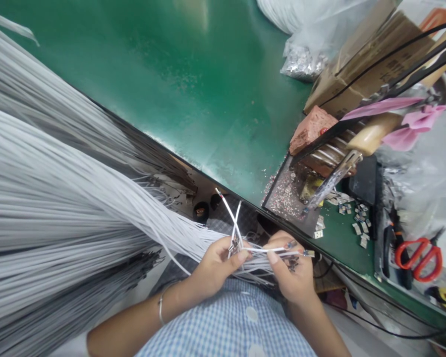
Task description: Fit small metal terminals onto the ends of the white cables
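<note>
A thick bundle of white cables runs from the left edge across to my lap. Near its end my left hand pinches some of the cables, and a few ends stick up past its fingers, one with a small metal tip. My right hand is closed around further cable ends just to the right. Between thumb and fingers it has a single white cable that spans both hands. A small metal connector shows at a cable end beside the right fingers.
A soldering iron with a wooden handle hangs over the green table at right. Small metal connectors lie below it. Red-handled scissors, a pink block and a cardboard box stand about. The table edge runs diagonally before my hands.
</note>
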Action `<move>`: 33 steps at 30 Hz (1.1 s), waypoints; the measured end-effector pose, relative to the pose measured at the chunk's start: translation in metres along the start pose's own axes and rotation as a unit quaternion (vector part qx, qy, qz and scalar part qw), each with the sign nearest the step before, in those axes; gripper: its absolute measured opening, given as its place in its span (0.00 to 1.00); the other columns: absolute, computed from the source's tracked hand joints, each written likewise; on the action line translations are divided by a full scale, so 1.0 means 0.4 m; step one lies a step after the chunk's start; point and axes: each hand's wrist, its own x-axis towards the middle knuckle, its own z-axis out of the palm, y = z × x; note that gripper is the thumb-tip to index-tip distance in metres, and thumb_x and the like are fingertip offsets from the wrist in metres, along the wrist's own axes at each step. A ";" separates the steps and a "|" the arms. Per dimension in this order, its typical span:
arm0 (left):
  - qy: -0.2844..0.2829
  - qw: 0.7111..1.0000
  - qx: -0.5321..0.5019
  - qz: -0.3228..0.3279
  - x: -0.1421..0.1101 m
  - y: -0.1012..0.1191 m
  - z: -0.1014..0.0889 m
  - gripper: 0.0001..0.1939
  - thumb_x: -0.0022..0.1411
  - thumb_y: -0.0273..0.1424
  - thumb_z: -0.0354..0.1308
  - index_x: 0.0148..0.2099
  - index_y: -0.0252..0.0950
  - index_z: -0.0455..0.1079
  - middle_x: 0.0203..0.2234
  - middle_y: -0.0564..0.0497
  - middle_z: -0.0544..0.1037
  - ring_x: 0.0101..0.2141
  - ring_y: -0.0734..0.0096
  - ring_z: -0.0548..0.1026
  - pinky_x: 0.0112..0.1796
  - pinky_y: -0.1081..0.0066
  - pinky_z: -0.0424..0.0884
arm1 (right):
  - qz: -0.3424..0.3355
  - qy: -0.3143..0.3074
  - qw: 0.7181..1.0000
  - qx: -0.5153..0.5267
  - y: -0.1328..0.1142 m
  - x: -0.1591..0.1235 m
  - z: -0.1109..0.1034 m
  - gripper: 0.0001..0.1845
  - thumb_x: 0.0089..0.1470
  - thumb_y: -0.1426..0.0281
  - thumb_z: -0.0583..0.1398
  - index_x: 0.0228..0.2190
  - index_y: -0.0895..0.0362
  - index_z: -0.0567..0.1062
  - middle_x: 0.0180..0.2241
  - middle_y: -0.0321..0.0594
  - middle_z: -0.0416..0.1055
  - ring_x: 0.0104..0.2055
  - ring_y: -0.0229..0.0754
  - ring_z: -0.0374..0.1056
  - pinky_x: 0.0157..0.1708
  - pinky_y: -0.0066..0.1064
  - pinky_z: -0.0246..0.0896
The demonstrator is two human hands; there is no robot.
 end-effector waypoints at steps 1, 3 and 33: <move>0.004 1.000 -0.004 -0.004 0.000 -0.001 0.000 0.19 0.53 0.47 0.66 0.32 0.35 0.75 0.27 0.52 0.78 0.31 0.71 0.74 0.36 0.73 0.69 | 0.002 0.002 1.000 -0.001 0.001 -0.002 -0.001 0.08 0.55 0.77 0.58 0.33 0.53 0.76 0.30 0.35 0.69 0.32 0.38 0.67 0.33 0.30 0.62; 0.010 1.000 -0.016 -0.012 0.000 -0.002 0.000 0.19 0.52 0.47 0.67 0.33 0.36 0.75 0.27 0.52 0.79 0.32 0.70 0.74 0.36 0.73 0.69 | 0.003 0.005 1.000 0.000 0.002 -0.004 -0.002 0.09 0.55 0.77 0.58 0.34 0.53 0.76 0.29 0.36 0.69 0.31 0.38 0.68 0.31 0.30 0.62; 0.105 0.969 -0.203 0.090 0.025 0.074 -0.047 0.13 0.61 0.40 0.62 0.33 0.35 0.69 0.13 0.61 0.61 0.13 0.82 0.58 0.20 0.79 0.58 | -0.107 -0.032 0.982 -0.155 -0.027 -0.111 -0.236 0.09 0.49 0.69 0.63 0.35 0.55 0.78 0.26 0.43 0.74 0.27 0.49 0.71 0.28 0.41 0.66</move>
